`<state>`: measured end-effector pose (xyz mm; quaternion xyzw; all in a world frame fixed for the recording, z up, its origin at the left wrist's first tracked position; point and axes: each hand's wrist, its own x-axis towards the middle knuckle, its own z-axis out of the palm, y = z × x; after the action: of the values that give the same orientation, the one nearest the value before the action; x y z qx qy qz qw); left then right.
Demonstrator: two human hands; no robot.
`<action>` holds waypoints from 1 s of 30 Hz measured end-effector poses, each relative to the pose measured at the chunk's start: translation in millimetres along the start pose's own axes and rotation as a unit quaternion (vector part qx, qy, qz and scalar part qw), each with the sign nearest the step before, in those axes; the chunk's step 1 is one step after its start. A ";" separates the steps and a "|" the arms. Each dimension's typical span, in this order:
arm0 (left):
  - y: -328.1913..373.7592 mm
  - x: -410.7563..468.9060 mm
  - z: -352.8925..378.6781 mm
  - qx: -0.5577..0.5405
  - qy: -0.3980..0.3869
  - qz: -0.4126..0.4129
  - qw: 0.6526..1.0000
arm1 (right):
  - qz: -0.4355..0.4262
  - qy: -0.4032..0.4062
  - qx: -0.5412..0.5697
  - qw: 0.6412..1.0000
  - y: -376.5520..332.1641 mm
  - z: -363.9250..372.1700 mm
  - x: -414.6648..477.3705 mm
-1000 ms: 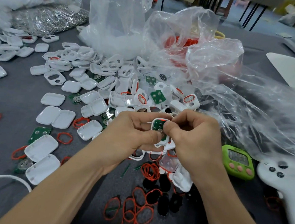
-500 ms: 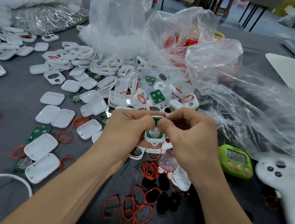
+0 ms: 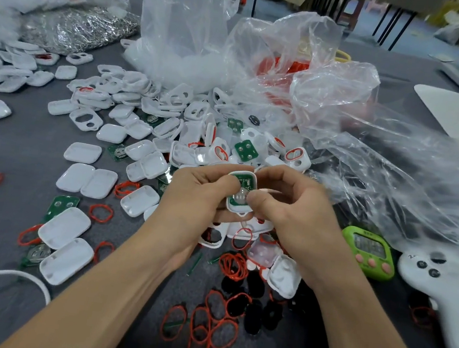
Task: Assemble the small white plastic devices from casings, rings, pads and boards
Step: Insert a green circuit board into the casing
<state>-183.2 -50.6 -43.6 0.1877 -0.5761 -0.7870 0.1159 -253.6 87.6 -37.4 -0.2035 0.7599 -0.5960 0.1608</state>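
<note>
Both hands hold one small white casing (image 3: pixel 242 190) above the middle of the table, its open side up with a green board and a round silver cell inside. My left hand (image 3: pixel 196 196) grips its left edge and my right hand (image 3: pixel 290 207) pinches its right side, thumb on the cell. Loose white casings (image 3: pixel 143 163), red rings (image 3: pixel 213 331), black pads (image 3: pixel 255 310) and green boards (image 3: pixel 246 150) lie scattered on the grey table (image 3: pixel 15 165).
Crumpled clear plastic bags (image 3: pixel 344 124) rise behind and right of my hands. A green timer (image 3: pixel 368 256) and a white controller (image 3: pixel 444 298) lie at the right. A bag of metal clips (image 3: pixel 75 27) is at back left, a white cable (image 3: pixel 2 276) at front left.
The casing has tilted so that its board side faces up more, and my right thumb has slid down onto the round cell. Both hands stayed in place.
</note>
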 end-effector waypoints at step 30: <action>-5.0 3.3 -4.6 -0.074 -0.055 -0.005 0.996 | -0.001 0.001 0.105 0.994 -6.2 -1.6 -1.4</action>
<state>-184.1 -54.4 -50.1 0.1378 -0.5212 -0.8370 0.0938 -252.4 88.3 -30.9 -0.1852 0.6929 -0.6732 0.1800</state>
